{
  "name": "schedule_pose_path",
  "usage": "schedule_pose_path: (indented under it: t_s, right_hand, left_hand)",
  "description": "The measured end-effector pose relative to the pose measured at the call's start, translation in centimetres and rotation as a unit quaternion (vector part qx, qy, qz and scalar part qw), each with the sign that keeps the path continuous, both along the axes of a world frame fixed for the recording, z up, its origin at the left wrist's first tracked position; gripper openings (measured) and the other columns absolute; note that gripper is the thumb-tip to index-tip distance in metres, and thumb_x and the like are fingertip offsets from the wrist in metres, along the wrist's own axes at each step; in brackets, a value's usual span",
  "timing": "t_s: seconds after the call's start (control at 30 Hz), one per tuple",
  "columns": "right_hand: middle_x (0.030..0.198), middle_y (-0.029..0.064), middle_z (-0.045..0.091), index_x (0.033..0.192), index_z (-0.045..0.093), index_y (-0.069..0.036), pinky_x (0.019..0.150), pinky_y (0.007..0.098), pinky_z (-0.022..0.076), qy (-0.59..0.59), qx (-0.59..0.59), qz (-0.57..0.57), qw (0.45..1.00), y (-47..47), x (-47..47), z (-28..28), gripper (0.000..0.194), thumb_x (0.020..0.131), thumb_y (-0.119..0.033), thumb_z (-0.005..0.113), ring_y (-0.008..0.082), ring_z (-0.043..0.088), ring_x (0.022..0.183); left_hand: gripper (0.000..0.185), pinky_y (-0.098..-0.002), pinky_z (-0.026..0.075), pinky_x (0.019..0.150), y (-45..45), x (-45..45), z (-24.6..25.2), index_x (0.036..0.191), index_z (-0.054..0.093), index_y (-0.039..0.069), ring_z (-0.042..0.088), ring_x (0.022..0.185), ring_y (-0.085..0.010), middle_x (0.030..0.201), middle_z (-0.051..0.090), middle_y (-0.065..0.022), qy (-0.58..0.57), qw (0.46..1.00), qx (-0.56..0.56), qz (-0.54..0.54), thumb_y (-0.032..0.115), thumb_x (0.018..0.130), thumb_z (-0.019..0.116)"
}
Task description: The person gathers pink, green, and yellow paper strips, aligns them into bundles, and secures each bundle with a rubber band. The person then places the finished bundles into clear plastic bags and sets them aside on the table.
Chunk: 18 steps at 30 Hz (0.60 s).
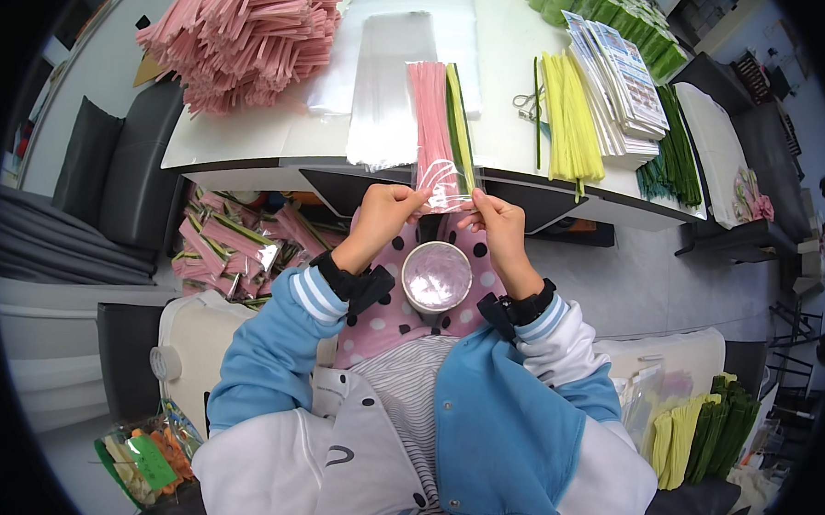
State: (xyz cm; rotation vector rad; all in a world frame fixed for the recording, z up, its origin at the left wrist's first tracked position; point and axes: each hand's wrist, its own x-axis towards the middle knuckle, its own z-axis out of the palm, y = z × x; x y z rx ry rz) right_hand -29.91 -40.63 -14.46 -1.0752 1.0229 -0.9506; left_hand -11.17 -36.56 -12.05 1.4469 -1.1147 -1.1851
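Note:
A clear plastic bag (pixel 434 131) holds pink fuzzy chenille stems, with dark green and yellow ones along its right side. My left hand (pixel 388 216) pinches the near left corner of the bag between thumb and fingers. At the near right corner, my right hand (pixel 498 227) grips the plastic the same way. The far part of the bag reaches over the white table (pixel 503 147), partly covering a stack of clear empty bags (pixel 391 77). Below my hands, a wide roll of clear tape (pixel 436 277) sits at my lap.
A large pile of pink stems (pixel 246 43) occupies the table's left. To the right are scissors (pixel 526 105), yellow stems (pixel 572 119), printed sheets (pixel 617 80) and dark green stems (pixel 681 148). Filled packs (pixel 230 242) lie heaped at lower left. More stem bundles (pixel 705 429) stand beside me.

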Motion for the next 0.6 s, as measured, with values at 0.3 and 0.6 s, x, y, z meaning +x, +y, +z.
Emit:
schedule_pose_path:
  t_s: [0.3,0.6]
  right_hand:
    - [0.070,0.0082,0.065,0.082,0.065,0.005,0.050,0.0193,0.0435,-0.023,0.055,-0.039,0.997,0.2,0.7,-1.0,0.029,0.092,-0.021,0.056,0.0130,0.063,0.056]
    - [0.073,0.0085,0.065,0.084,0.064,0.005,0.049,0.0196,0.0441,-0.017,0.084,-0.022,0.996,0.1,0.4,-1.0,0.028,0.091,-0.021,0.057,0.0135,0.063,0.056]
  left_hand:
    - [0.032,-0.0208,0.039,0.048,-0.5,-0.2,-0.9,0.069,0.066,-0.002,0.051,0.052,-0.0070,0.056,0.057,-0.0007,-0.026,0.997,0.059,0.032,0.025,0.085,0.065]
    - [0.027,-0.0242,0.050,0.053,-2.8,0.2,-1.3,0.094,0.064,0.003,0.059,0.066,-0.0094,0.084,0.065,-0.0022,0.183,0.964,0.190,-0.022,0.027,0.082,0.068]
